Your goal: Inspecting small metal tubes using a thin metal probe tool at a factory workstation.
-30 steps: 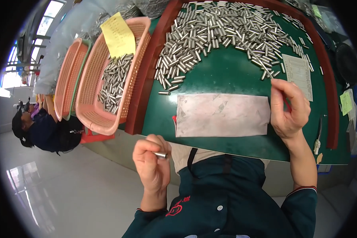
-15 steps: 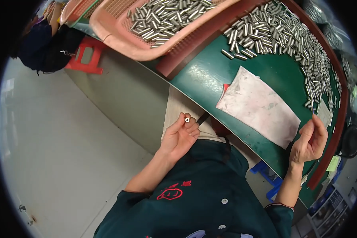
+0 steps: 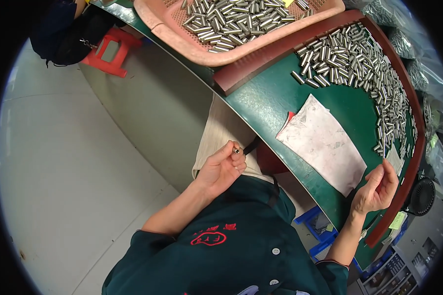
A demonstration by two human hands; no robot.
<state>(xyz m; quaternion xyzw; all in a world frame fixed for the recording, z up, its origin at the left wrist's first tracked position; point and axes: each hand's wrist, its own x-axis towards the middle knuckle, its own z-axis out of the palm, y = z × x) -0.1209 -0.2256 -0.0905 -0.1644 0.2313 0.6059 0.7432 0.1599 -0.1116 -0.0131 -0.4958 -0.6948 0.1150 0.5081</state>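
Note:
My left hand [image 3: 222, 171] is closed in front of my body, off the table's edge. Between its thumb and fingers is a small metal tube [image 3: 236, 151], with one end showing. Over the right part of the green table [image 3: 263, 105], my right hand [image 3: 377, 191] pinches a thin metal tool [image 3: 384, 151] that points away from me. Its kind is too fine to make out. The tool's far end lies by a large heap of short metal tubes [image 3: 339, 56]. A stained white cloth [image 3: 325, 145] lies flat on the table between my hands.
A pink plastic basket [image 3: 214, 60] full of similar tubes stands at the far left of the table. Red-brown raised edging [image 3: 408, 78] borders the tabletop. A red stool [image 3: 114, 53] and a seated person [image 3: 59, 37] are at the far left. A small black fan [image 3: 422, 196] stands at right.
The whole view has shifted slightly. The tube in my left hand, earlier seen end-on, is now tilted. My right hand still pinches the thin tool near the heap.

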